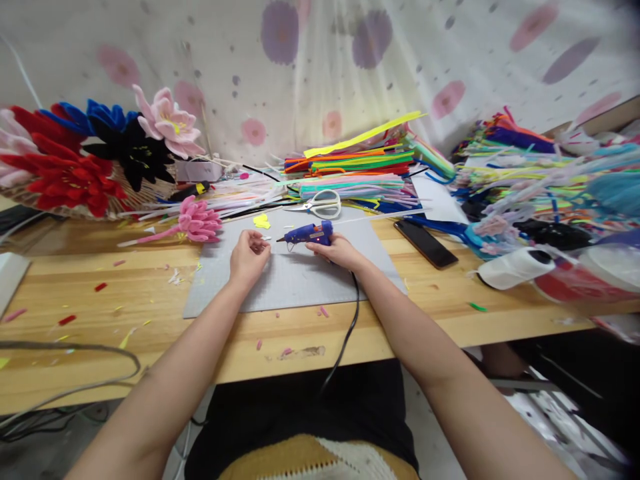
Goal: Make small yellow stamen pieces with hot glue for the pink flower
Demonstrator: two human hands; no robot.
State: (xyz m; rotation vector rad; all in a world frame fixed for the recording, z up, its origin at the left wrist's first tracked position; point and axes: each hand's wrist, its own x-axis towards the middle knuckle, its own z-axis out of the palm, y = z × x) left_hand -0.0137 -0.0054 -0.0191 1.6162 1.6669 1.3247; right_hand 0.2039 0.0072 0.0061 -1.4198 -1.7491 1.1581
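Note:
My right hand [337, 252] is wrapped round the handle of a blue hot glue gun [309, 233], whose nozzle points left. A glue stick [385, 215] runs out of its back end. Just left of the nozzle, my left hand [249, 255] has its fingers pinched together near a small white piece [267, 238]; what they grip is too small to make out. Both hands are over a grey mat [300, 283]. Yellow cut pieces [261, 221] and white-handled scissors [324, 203] lie beyond them. A pink pipe-cleaner flower [197, 220] rests to the left.
Fuzzy flowers [75, 173] stand at the back left. Bundles of coloured pipe cleaners [350, 167] line the back. On the right are a phone [425, 244] and a white spool [515, 268]. The gun's black cord [353, 323] hangs over the front edge. Scraps dot the wooden table [165, 280].

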